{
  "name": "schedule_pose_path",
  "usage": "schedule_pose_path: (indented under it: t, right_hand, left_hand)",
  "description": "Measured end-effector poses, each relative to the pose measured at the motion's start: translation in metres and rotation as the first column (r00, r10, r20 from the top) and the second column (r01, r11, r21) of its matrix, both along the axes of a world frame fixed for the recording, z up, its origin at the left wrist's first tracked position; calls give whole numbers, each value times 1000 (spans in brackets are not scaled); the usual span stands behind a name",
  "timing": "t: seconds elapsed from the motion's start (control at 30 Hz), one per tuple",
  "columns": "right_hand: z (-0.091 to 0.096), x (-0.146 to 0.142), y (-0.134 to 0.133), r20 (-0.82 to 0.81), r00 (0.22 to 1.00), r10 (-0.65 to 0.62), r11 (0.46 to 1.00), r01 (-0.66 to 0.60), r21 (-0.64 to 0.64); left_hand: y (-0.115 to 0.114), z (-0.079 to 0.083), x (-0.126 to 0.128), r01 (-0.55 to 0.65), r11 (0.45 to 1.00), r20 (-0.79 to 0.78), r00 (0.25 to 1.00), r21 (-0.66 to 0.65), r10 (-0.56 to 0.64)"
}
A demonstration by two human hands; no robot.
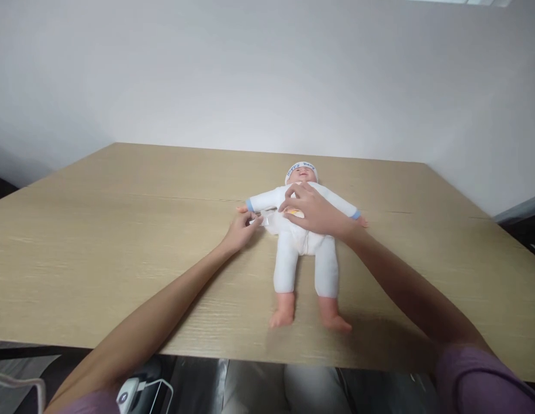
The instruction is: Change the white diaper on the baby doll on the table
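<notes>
A baby doll [285, 270] in a white suit with blue cuffs and a white headband lies on its back, feet toward me. Around its hips sits a white diaper [309, 244]. My left hand [243, 231] pinches the diaper's side tab, stretched out on the left by the doll's hand. My right hand [313, 210] rests over the doll's belly at the diaper's front, fingers spread and bent, covering part of a yellow-orange print. What lies beneath the right palm is hidden.
The doll lies on a wide wooden table [121, 241] that reaches back to a pale wall [233, 75]. Below the front edge, a white device with a cable [128, 393] shows near my left arm. My legs [267, 388] are under the table edge.
</notes>
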State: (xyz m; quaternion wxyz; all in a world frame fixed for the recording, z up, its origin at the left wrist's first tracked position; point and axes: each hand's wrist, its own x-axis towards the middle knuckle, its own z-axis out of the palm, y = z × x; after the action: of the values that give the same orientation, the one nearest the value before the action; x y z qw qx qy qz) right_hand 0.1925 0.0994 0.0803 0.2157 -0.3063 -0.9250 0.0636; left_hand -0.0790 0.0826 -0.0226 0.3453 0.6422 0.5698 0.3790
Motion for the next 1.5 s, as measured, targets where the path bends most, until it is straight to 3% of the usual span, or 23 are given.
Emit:
schedule_pose_path:
  t: [0.27,0.43,0.57,0.67,0.73,0.87,1.13,1.27,1.37,1.5]
  right_hand:
    - [-10,-27,0,284,950,-127,992,124,29]
    - [-13,-35,1,335,926,-177,984,172,42]
    - [-6,-22,-12,103,971,-217,974,223,-50]
    - [-5,-10,-26,-140,911,-389,919,373,-128]
    - [-8,-5,-32,-195,877,-439,894,404,-193]
    - [-15,-5,-32,-205,884,-420,894,364,-262]
    - [-19,-14,-22,-118,837,-534,838,506,-205]
    - [-17,-12,-21,-91,840,-535,833,508,-218]
    - [-16,-11,-22,-84,838,-539,830,511,-225]
    - [-18,-13,-22,-56,819,-570,811,551,-198]
  left_hand:
    - [10,18,4,40,999,195,980,14,-42]
    - [17,34,24,90,996,299,950,0,-86]
    - [18,44,42,139,990,346,928,23,-138]
    - [18,50,54,155,987,372,914,44,-161]
    - [19,53,62,161,986,374,912,52,-168]
    - [19,56,77,211,976,360,907,57,-217]
    - [28,44,75,359,912,304,862,196,-405]
    - [33,27,70,242,944,365,877,226,-312]
    - [37,12,68,139,957,298,930,254,-214]
    - [46,-2,66,162,949,260,937,270,-234]
